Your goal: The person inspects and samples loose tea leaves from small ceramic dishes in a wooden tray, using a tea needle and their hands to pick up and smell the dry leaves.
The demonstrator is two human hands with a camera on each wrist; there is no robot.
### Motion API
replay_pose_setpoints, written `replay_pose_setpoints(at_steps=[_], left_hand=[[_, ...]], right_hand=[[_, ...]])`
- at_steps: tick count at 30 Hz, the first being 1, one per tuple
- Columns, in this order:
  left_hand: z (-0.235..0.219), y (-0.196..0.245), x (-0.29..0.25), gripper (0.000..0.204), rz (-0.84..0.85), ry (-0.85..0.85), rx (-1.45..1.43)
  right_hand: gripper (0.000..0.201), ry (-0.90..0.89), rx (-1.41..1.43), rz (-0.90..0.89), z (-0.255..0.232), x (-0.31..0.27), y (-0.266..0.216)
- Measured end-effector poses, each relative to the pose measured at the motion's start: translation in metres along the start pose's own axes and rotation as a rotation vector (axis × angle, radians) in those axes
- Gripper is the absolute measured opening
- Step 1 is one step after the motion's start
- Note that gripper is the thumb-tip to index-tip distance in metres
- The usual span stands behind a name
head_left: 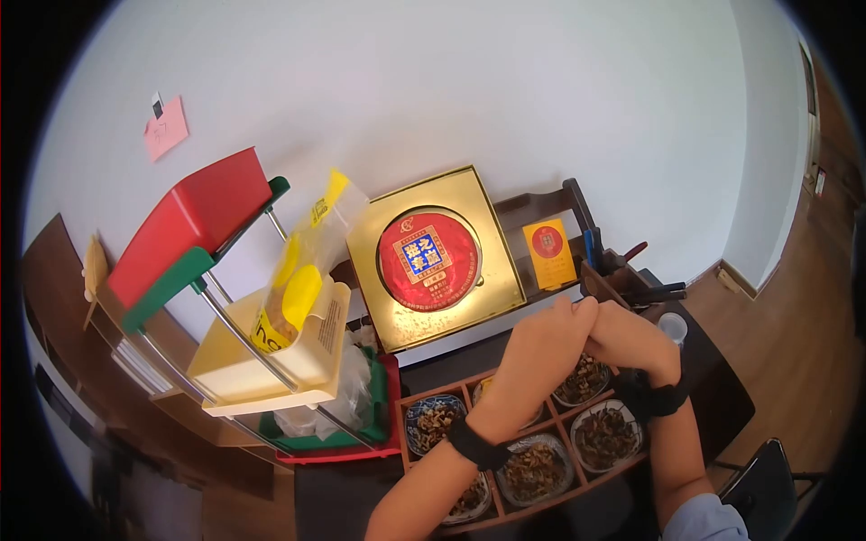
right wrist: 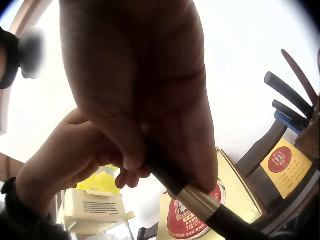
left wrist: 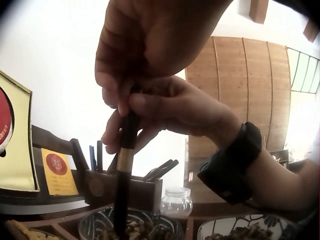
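A dark stick with a gold band [left wrist: 125,161] slants down from both hands, its lower part in front of a patterned bowl in the left wrist view. My right hand [head_left: 631,335] grips its upper part between thumb and fingers [right wrist: 170,115]. At its top end, my left hand [head_left: 548,347] has curled fingertips pinched together, meeting the right hand [left wrist: 175,105]; the exact contact is partly hidden. The head view hides the stick behind the hands. Below them, a divided wooden tray [head_left: 577,491] holds bowls of dried brown pieces, including one bowl [head_left: 607,435] under the right wrist.
Behind the tray stands a gold box with a red disc [head_left: 431,261]. A yellow card [head_left: 548,252], a pen holder [head_left: 609,279] and a glass jar [head_left: 672,326] are at the right. A rack with a red bin [head_left: 194,216] and cream bin [head_left: 271,361] stands left.
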State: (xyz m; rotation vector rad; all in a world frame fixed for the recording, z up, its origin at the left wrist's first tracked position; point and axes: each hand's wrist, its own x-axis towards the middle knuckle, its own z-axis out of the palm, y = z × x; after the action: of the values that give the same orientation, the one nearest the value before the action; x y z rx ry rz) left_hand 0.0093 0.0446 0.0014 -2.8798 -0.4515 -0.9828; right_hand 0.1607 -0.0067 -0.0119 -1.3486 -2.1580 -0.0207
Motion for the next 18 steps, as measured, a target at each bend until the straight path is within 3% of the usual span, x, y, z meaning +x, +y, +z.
replay_pose_setpoints(at_steps=[5, 12, 14, 18], left_hand=[[0.009, -0.003, 0.004, 0.015, -0.03, -0.047, 0.043], [-0.019, 0.006, 0.003, 0.016, 0.023, -0.056, -0.035], [-0.024, 0.005, -0.006, 0.018, 0.024, -0.113, -0.003], [-0.041, -0.004, -0.021, 0.024, 0.004, -0.234, -0.021]], right_hand=[[0.014, -0.125, 0.119, 0.174, -0.005, 0.002, -0.003], [0.016, -0.125, 0.042, 0.12, -0.021, -0.002, -0.018], [0.018, -0.142, 0.148, 0.047, -0.014, -0.002, -0.014], [0.019, -0.258, 0.246, 0.121, -0.01, 0.001, -0.017]])
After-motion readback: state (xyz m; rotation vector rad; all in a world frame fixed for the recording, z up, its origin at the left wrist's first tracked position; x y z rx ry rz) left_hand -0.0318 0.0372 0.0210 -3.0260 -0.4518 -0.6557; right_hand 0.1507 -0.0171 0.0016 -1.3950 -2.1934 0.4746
